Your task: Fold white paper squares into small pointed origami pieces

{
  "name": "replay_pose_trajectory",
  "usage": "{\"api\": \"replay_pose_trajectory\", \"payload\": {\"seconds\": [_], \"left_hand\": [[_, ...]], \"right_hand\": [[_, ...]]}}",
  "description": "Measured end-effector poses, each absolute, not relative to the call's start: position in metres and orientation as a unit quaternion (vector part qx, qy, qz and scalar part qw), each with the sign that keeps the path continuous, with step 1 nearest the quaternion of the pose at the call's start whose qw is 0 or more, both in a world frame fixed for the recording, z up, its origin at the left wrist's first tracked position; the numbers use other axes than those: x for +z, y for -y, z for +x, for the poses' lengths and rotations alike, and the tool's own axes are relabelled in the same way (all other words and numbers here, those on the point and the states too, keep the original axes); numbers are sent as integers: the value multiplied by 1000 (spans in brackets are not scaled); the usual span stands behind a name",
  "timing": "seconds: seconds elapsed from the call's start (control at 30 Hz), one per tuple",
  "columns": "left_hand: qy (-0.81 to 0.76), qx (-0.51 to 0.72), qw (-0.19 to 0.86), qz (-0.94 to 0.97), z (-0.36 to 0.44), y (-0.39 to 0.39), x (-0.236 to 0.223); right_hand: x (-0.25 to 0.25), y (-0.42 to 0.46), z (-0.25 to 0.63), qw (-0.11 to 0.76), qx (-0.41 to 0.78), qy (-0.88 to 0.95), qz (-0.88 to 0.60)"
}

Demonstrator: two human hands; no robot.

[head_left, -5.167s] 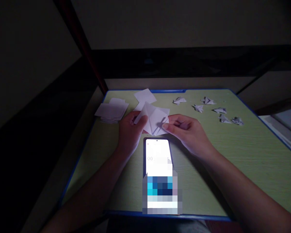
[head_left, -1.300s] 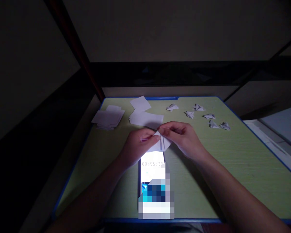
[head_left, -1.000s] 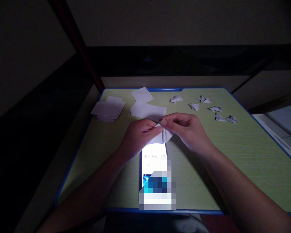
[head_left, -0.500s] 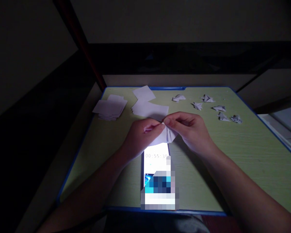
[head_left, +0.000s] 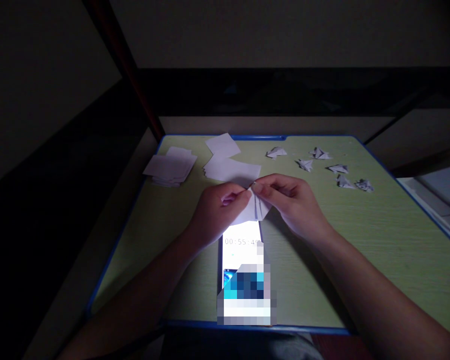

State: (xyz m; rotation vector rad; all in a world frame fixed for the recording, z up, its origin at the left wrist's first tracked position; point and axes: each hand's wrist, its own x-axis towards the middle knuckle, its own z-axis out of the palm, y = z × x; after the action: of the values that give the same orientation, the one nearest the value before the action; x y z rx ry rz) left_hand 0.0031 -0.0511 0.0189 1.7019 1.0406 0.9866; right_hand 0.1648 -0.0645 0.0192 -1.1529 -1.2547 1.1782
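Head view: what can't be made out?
In the head view:
Held paper: gripped part, covered by the fingers of the left hand and right hand.
Phone: top end, behind the paper; lower screen, under pixel blocks.
Rightmost folded paper: exact shape, too small.
White thing at right: cut off by right edge.

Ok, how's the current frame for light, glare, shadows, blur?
Head view: background nearly black; phone glares white, lower part pixelated. Head view: dark shadow on the table beside the right forearm. Head view: paper between left hand and right hand, fine folds hard to read; no obvious motion blur.
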Motion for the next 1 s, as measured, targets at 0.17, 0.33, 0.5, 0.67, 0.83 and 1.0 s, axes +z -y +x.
{"api": "replay_pose_trajectory", "payload": {"seconds": [0.17, 0.33, 0.5, 0.67, 0.83, 1.0], "left_hand": [[-397, 396, 442, 700, 4, 52, 19], [-395, 402, 447, 695, 5, 53, 15], [-399, 406, 447, 690, 5, 53, 16], [-399, 405, 456, 685, 4, 53, 19], [-401, 415, 448, 683, 4, 53, 20], [-400, 414, 465, 672, 3, 52, 20]], "right_hand": [[20, 65, 163, 519, 480, 517, -483], [18, 66, 162, 539, 480, 493, -486], [16, 64, 164, 535, 499, 489, -475], [16, 63, 169, 545, 515, 483, -452], [18, 63, 173, 540, 514, 486, -456], [22, 63, 175, 536, 509, 500, -451]]}}
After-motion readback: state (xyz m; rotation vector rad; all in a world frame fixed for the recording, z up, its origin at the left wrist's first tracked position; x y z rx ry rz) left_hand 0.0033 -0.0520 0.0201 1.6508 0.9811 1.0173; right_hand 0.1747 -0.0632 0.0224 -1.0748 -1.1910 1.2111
